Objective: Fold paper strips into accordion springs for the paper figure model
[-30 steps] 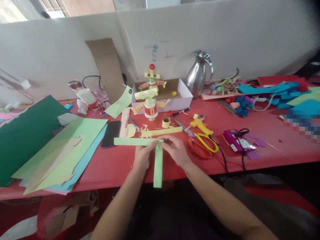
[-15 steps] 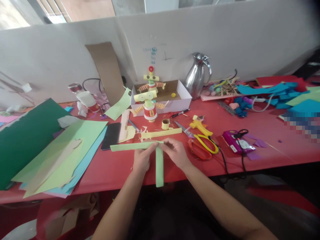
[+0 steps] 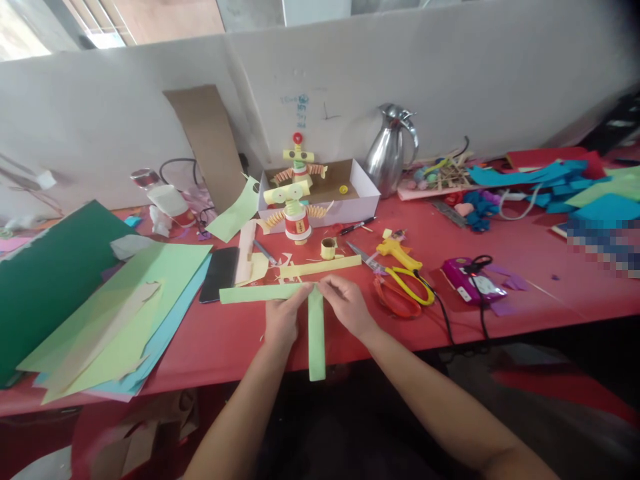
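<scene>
Light green paper strips meet at a right angle between my hands, one arm reaching left and the other hanging toward me over the table edge. My left hand pinches the strips near the corner, thumb on top. My right hand is closed on the same corner from the other side; its fingertips partly cover the join. Whether it is one folded strip or two cannot be made out. Just beyond lies a flat yellow paper strip, with a small yellow paper ring behind it.
Scissors and a yellow glue gun lie right of my hands, near a purple power socket. Paper robot figures stand by a white box. A phone and coloured sheets lie left. A steel jug stands behind.
The view has shifted slightly. My hands keep their pinch at the corner of the green strips, and the hanging arm sits a little lower in view.
</scene>
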A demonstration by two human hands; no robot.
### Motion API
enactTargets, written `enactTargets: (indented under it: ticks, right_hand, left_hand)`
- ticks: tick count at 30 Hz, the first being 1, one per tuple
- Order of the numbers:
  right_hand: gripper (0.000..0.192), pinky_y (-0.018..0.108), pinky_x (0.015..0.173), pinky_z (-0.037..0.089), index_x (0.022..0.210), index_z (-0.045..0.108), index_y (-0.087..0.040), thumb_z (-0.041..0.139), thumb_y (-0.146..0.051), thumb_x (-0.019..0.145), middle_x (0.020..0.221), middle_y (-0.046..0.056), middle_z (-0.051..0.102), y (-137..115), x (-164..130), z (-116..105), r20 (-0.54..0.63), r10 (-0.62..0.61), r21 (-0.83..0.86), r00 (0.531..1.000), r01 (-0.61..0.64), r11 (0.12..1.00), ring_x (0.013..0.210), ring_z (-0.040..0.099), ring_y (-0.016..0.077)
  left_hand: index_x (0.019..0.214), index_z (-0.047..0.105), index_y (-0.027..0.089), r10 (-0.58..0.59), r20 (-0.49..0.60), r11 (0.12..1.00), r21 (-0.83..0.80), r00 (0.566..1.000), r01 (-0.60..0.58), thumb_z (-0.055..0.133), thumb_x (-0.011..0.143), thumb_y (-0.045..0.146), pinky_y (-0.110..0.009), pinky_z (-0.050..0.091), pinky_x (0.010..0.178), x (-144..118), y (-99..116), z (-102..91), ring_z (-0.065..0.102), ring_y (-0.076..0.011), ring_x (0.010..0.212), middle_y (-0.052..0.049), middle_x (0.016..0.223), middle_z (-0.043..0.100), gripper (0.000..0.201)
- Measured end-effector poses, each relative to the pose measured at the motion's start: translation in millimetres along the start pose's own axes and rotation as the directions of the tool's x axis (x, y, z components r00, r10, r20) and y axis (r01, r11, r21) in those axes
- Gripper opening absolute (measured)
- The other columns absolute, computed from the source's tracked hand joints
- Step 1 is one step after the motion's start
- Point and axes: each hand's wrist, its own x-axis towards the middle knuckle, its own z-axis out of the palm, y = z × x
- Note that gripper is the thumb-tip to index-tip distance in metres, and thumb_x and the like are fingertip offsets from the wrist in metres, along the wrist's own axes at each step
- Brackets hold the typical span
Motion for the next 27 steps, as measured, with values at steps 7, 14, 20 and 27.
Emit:
enactTargets:
  ticks: [7, 14, 20, 27]
  right_hand:
    - [0.032, 0.027, 0.055, 0.036, 0.07, 0.059, -0.02, 0.056, -0.046, 0.089, 0.063, -0.001, 0.055, 6.4, -0.2, -2.7, -0.15, 0.03, -0.059, 0.988, -0.039, 0.998, 0.057, 0.046, 0.014]
    - [0.036, 0.026, 0.054, 0.033, 0.065, 0.055, -0.02, 0.059, -0.049, 0.086, 0.059, -0.003, 0.048, 6.1, 3.8, -3.1, -0.097, 0.091, 0.049, 0.991, -0.087, 0.995, 0.056, 0.04, 0.0125]
    - [0.034, 0.026, 0.054, 0.034, 0.072, 0.059, -0.02, 0.059, -0.051, 0.086, 0.064, -0.002, 0.052, 2.2, 1.8, -1.2, -0.045, 0.091, 0.122, 0.995, -0.085, 0.989, 0.059, 0.044, 0.0134]
    - [0.036, 0.027, 0.053, 0.037, 0.07, 0.062, -0.02, 0.064, -0.054, 0.081, 0.06, -0.002, 0.054, 5.4, 2.7, -2.5, -0.043, 0.159, 0.197, 0.986, -0.147, 0.969, 0.055, 0.046, 0.0138]
  left_hand:
    - [0.086, 0.076, 0.014, -0.132, 0.119, 0.989, 0.089, 0.984, 0.122, 0.089, 0.053, 0.026, -0.041, 0.054, 0.088, -3.4, 4.7, 4.5, 0.07, -0.0286, 0.092, -0.011, 0.093, 0.077, 0.039]
    - [0.086, 0.075, 0.013, -0.134, 0.088, 0.99, 0.064, 0.987, 0.129, 0.089, 0.05, 0.021, -0.043, 0.052, 0.093, -3.2, 6.3, 5.3, 0.069, -0.0305, 0.098, -0.012, 0.097, 0.076, 0.04]
    - [0.085, 0.075, 0.013, -0.12, 0.073, 0.993, 0.028, 0.99, 0.118, 0.089, 0.052, 0.02, -0.042, 0.054, 0.09, -1.9, 5.2, 5.7, 0.071, -0.0303, 0.095, -0.012, 0.094, 0.077, 0.037]
    - [0.091, 0.075, 0.014, -0.196, 0.284, 0.979, 0.007, 0.939, 0.203, 0.086, 0.058, 0.019, -0.038, 0.053, 0.091, 4.6, 4.3, -9.8, 0.07, -0.0271, 0.096, -0.011, 0.096, 0.076, 0.035]
